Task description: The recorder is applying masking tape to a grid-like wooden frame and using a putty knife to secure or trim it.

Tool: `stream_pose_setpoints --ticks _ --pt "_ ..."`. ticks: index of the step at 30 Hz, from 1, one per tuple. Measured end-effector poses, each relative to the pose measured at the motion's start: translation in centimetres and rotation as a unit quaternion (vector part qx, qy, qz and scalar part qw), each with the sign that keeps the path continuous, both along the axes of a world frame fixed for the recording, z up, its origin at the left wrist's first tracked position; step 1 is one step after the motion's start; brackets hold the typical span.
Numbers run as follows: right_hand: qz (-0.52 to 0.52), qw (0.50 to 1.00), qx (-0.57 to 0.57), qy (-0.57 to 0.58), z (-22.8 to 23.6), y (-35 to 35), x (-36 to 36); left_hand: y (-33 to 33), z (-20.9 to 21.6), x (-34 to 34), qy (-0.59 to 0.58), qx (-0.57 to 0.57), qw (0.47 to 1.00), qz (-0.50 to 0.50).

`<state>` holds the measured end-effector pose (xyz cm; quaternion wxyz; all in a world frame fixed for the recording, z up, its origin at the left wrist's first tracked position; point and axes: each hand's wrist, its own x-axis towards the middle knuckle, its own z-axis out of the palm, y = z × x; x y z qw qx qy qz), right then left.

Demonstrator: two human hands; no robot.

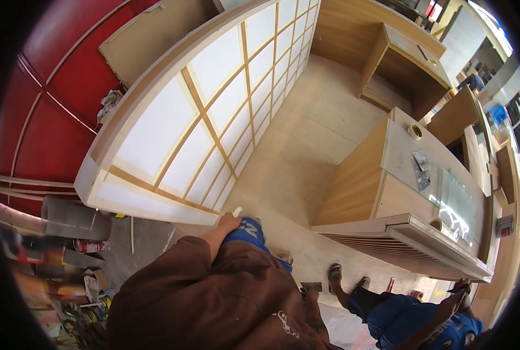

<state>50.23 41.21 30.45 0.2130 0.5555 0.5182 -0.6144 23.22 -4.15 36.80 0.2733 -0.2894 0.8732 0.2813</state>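
My left hand (229, 222) is closed beside the lower corner of a tall white panel (219, 140) with a grid of tan strips. A small white scrap (238, 211), perhaps paper or tape, sticks out from its fingers. Low by my right side, my right hand (312, 298) is closed on a putty knife (312, 286) with a wide, dark, flat blade. My brown sleeve and body hide part of that arm. The panel leans on its edge to my left.
A co-worker in blue (423, 324) stands at the right by a slatted wooden panel (400, 242). Behind it, a wooden counter (353, 175) has a glass top, a tape roll (414, 131) and crumpled foil. Cans, a grey roll (76, 219) and clutter lie at left, below a red wall.
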Motion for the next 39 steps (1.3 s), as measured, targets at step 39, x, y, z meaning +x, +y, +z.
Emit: stream_pose_setpoints --ticks 39 --pt "-0.106 0.948 0.239 -0.181 3.9 -16.7 3.0 6.8 -13.1 -13.0 -0.218 0.171 0.818 -0.504"
